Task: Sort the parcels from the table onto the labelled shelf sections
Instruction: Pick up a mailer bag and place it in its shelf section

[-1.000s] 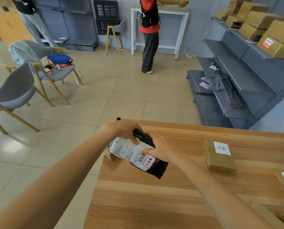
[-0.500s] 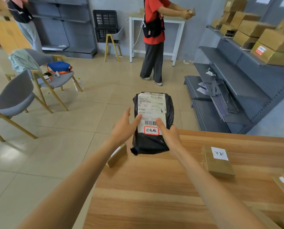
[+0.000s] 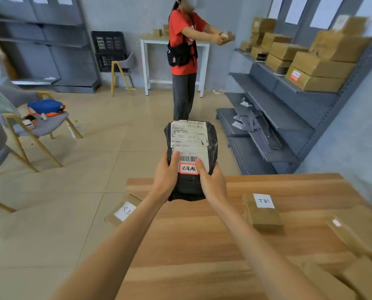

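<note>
The black mailer bag (image 3: 190,161) is held up above the far edge of the wooden table (image 3: 202,245), label side facing the camera. This looks like the label-reading step. It is best done with the bag kept flat and steady, and with the red-bordered handwritten sticker (image 3: 188,168) and the barcode left uncovered, so that the matching section of the grey shelf (image 3: 289,118) beyond the table can be chosen.

The bag is gripped by the left hand (image 3: 166,177) at its lower left edge, thumb laid on the front. It is gripped likewise by the right hand (image 3: 213,180) at the lower right edge. Both thumbs lie just beside the sticker, and the remaining fingers are hidden behind the bag.

A labelled cardboard parcel (image 3: 262,210) rests on the table, right of the bag.
</note>
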Motion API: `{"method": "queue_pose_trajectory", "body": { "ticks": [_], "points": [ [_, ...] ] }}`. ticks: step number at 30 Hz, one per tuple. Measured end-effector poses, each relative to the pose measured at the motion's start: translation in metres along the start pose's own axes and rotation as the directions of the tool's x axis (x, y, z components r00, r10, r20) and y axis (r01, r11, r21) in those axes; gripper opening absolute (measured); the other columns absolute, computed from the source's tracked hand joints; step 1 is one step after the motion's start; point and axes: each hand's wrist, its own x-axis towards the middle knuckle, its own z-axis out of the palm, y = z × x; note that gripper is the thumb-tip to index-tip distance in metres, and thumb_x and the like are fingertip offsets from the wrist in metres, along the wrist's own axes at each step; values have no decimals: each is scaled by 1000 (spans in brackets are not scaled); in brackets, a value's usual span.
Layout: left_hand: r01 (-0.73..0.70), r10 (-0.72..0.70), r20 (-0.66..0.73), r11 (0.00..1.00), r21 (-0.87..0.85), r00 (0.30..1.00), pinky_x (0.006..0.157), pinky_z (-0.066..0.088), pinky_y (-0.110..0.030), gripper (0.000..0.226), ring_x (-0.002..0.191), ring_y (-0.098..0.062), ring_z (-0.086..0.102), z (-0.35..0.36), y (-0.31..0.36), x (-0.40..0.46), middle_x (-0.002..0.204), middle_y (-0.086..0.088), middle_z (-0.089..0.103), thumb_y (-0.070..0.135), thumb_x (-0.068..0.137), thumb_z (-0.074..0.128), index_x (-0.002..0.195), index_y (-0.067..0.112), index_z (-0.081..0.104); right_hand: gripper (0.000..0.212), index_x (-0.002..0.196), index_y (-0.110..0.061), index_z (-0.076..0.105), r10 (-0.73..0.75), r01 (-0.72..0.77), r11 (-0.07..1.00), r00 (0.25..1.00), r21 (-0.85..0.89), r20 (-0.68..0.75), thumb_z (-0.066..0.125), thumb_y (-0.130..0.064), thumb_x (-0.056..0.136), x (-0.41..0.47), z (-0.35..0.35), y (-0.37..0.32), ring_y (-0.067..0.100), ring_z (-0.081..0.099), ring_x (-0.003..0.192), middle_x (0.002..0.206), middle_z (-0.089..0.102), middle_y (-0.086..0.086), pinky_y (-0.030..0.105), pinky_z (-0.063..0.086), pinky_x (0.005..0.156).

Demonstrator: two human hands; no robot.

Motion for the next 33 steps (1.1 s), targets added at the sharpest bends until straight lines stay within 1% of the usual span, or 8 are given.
{"method": "queue_pose_trajectory", "body": {
  "ticks": [3,7,12,16,20,24,27,33],
  "points": [
    [4,-4,78,1000,5,997,64,53,-16,24,84,-1,68,11,2,-7,100,10,70,41,98,45,115,26,56,40,123,-28,57,-14,12,999,998,-32,-68,56,-53,91,-9,-15,0,4,61,94,104,65,-15,17,50,73],
    [-3,-2,256,1000,17,967,72,54,-22,28,90,-6,68,26,11,-16,103,10,70,45,98,45,119,29,54,30,114,-33,56,24,-29,999,985,-23,-174,57,-53,90,-24,-41,-3,-5,57,85,91,58,-27,10,44,64],
    [-113,11,465,975,191,885,74,52,-29,44,97,-10,62,41,29,-22,118,6,61,56,98,27,127,31,48,41,114,-24,59,146,-143,989,932,33,-331,58,-56,89,-47,-90,-7,12,60,99,106,65,-9,28,51,81],
    [-437,178,467,725,532,866,100,44,-42,56,118,-24,54,58,45,-25,136,-5,53,50,98,37,142,15,40,50,121,-19,61,184,-191,981,846,37,-500,56,-57,89,-72,-141,-15,19,60,104,115,65,0,31,48,86],
    [-738,320,664,294,608,675,96,42,-42,46,126,-27,44,88,65,-36,139,-6,46,36,98,46,138,13,43,51,121,-16,62,171,-226,974,757,-7,-631,56,-55,89,-104,-197,-22,23,62,106,119,66,2,29,45,81],
    [-875,413,791,30,483,450,99,37,-35,37,125,-26,42,136,84,-63,133,-7,50,25,96,48,129,8,50,58,121,-12,61,174,-272,962,636,-7,-752,58,-59,87,-139,-254,-30,23,61,101,120,65,5,31,50,83],
    [-929,421,854,-64,365,306,107,30,-32,39,129,-24,40,175,95,-88,137,-7,49,24,96,49,131,7,49,65,120,-9,60,183,-290,957,549,19,-815,59,-63,83,-168,-294,-35,27,61,106,121,64,8,40,50,93],
    [-980,417,895,-41,193,159,100,33,-33,38,128,-24,40,263,114,-161,135,-8,50,24,97,45,130,6,49,50,96,-11,63,176,-240,967,375,88,-910,64,-58,82,-237,-377,-39,19,60,84,97,64,3,28,44,68]
  ]
}}
